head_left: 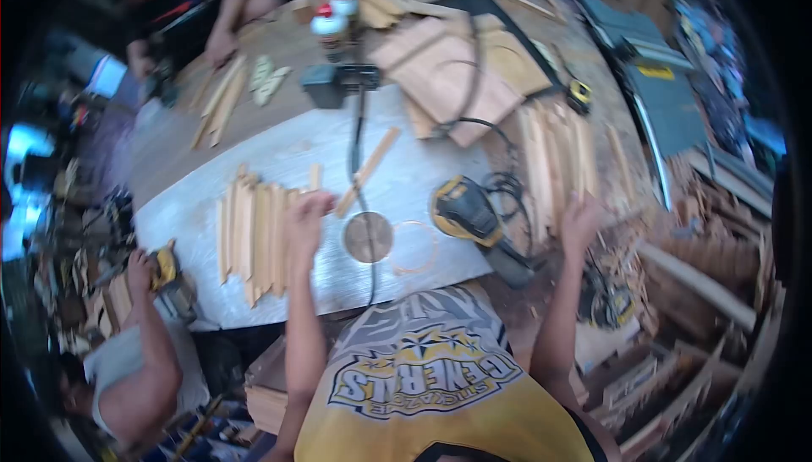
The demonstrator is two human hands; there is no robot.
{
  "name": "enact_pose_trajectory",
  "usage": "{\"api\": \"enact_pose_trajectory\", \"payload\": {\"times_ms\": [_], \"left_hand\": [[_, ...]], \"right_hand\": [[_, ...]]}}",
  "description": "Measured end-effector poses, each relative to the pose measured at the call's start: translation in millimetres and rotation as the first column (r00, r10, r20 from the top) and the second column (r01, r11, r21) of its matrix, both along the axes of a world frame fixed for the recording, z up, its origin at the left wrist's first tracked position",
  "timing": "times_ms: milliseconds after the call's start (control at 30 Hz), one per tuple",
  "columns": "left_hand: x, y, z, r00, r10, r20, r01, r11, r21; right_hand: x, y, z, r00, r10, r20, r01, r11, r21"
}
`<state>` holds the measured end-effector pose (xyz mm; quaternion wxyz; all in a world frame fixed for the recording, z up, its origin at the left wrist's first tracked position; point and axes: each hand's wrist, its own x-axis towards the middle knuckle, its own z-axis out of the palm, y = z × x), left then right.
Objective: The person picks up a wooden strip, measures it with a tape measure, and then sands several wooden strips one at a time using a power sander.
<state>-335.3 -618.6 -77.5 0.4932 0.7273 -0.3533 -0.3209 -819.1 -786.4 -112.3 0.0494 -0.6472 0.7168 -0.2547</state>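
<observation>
My left hand (311, 210), blurred, is at the right side of a row of narrow wooden strips (260, 238) on the metal sheet. The end of a short strip (315, 176) shows just past its fingers. A loose wooden strip (369, 171) lies slanted to its right, beside a black cable. Over the near end of a second bunch of strips (558, 153) is my right hand (581, 215), its fingers smeared by motion; I cannot tell whether they grip one. Between my hands lies a yellow and black power sander (465, 211).
Beyond the metal sheet (423, 251) are wooden panels (461, 73), red-capped bottles (330, 22), a black power box (326, 86) and a tape measure (579, 94). Another person's hand (222, 46) is at the far left; a second person (144, 360) holds a yellow tool (165, 267) at near left.
</observation>
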Motion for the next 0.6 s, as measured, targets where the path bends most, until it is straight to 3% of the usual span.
{"api": "enact_pose_trajectory", "payload": {"times_ms": [33, 67, 100, 133, 167, 233, 300, 333, 400, 433, 500, 567, 600], "left_hand": [[-5.9, -12.0, -36.5, 0.998, 0.0, 0.058, 0.003, 0.998, -0.061], [-21.1, -27.6, -20.0, 0.955, -0.09, 0.282, 0.065, 0.993, 0.097], [-33.0, -37.7, -29.0, 0.853, -0.05, 0.519, -0.007, 0.994, 0.106], [-36.6, -45.0, -21.7, 0.764, -0.191, 0.617, 0.031, 0.965, 0.26], [-35.9, -50.4, -51.6, 0.672, -0.161, 0.723, -0.005, 0.975, 0.221], [-37.3, -51.0, -71.1, 0.642, -0.137, 0.754, -0.044, 0.975, 0.216], [-37.1, -46.7, -75.0, 0.669, -0.13, 0.732, -0.057, 0.973, 0.225], [-37.0, -42.2, -75.1, 0.67, -0.114, 0.733, -0.074, 0.973, 0.218], [-40.9, -30.8, -75.3, 0.767, 0.013, 0.642, -0.135, 0.981, 0.141], [-41.4, -20.9, -75.3, 0.767, 0.022, 0.641, -0.145, 0.979, 0.14], [-34.9, 7.3, -72.2, 0.831, 0.094, 0.548, -0.191, 0.974, 0.122], [-41.7, 44.6, -65.3, 0.897, 0.265, 0.353, -0.311, 0.947, 0.079], [-43.6, 67.4, -60.2, 0.921, 0.283, 0.268, -0.313, 0.947, 0.074]], "right_hand": [[4.4, -8.7, -2.4, 0.996, -0.085, -0.028, 0.088, 0.991, 0.1], [-12.2, -21.2, -35.0, 0.997, 0.02, -0.076, -0.022, 1.0, -0.018], [-21.8, -31.4, -55.6, 0.99, 0.055, -0.129, -0.055, 0.998, 0.009], [-16.5, -32.4, -50.5, 0.986, 0.03, -0.165, -0.025, 0.999, 0.032], [-11.1, -33.1, -44.6, 0.982, 0.028, -0.186, -0.016, 0.998, 0.067], [0.3, -32.5, -26.7, 0.977, 0.046, -0.207, -0.028, 0.996, 0.09], [23.8, -20.5, -4.7, 0.943, -0.035, -0.331, -0.024, 0.985, -0.172], [37.9, -16.4, 11.0, 0.944, -0.021, -0.33, -0.04, 0.983, -0.178], [67.6, -0.8, 41.7, 0.977, 0.214, 0.013, -0.197, 0.922, -0.334], [84.1, 12.1, 51.3, 0.974, 0.225, 0.013, -0.208, 0.919, -0.334], [117.7, 37.6, 64.8, 0.789, 0.452, 0.416, -0.417, 0.891, -0.177], [143.0, 50.3, 63.3, 0.633, 0.7, 0.33, -0.706, 0.697, -0.122], [157.5, 57.8, 66.7, 0.634, 0.699, 0.332, -0.705, 0.698, -0.124]]}}
